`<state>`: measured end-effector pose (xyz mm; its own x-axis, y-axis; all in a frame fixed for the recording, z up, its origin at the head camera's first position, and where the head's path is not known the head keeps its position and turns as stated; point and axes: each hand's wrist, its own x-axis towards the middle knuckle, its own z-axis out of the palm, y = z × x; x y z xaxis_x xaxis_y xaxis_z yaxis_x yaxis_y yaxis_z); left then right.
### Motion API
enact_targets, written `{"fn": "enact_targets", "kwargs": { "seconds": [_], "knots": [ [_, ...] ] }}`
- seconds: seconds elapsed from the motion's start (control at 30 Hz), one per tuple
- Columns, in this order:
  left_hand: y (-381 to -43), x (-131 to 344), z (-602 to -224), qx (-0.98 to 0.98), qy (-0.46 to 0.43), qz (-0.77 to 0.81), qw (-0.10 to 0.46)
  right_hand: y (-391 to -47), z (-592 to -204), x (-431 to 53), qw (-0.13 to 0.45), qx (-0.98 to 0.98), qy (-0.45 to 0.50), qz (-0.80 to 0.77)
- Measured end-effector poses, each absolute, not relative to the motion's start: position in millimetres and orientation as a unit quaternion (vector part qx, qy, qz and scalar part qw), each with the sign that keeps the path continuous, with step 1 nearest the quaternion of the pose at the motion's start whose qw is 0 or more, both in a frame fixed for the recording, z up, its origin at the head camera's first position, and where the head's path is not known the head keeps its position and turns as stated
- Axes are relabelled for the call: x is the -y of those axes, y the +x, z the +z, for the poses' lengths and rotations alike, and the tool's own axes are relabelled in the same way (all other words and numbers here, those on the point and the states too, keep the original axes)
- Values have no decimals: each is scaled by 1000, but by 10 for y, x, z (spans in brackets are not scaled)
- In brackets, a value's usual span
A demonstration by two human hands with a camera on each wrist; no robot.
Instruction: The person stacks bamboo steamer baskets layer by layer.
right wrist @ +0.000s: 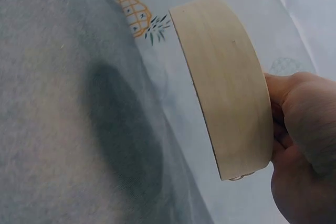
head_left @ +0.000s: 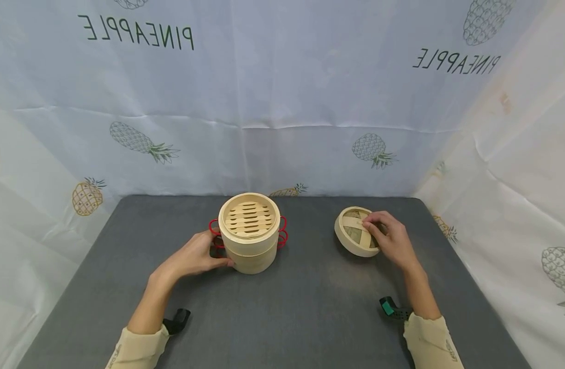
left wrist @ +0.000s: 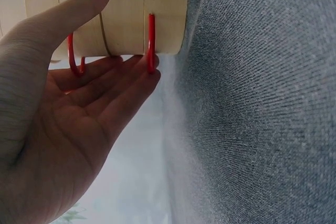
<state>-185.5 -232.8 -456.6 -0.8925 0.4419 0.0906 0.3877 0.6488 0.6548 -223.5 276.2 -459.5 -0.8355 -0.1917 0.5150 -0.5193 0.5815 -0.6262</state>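
We've got the lid pinched by its top under our right hand, off the table near its far-right corner; our left hand grips the steamer on its left side.

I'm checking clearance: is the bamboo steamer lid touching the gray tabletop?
Apart: the right wrist view shows the bamboo steamer lid above the gray tabletop, with a visible gap.

A white cloth hangs behind the gray table and down both sides — the back looks a bit blue, the sides more creamy. Pineapples are drawn on it, some yellow, some thin lines. The word PINEAPPLE shows twice, backward. A long fold runs across the back — the table's far corners are round.
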Motion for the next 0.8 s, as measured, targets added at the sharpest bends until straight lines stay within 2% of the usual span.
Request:
{"fn": "enact_targets", "kwargs": {
  "seconds": [0.17,0.8],
  "knots": [
    [-1853,2319,-4572,-906,229,355,39,-2224,-4492,-2717,218,859,213,412],
    [-1843,2318,-4562,-903,231,359,42,-2311,-4112,-2377,229,843,263,410]
  ]
}}
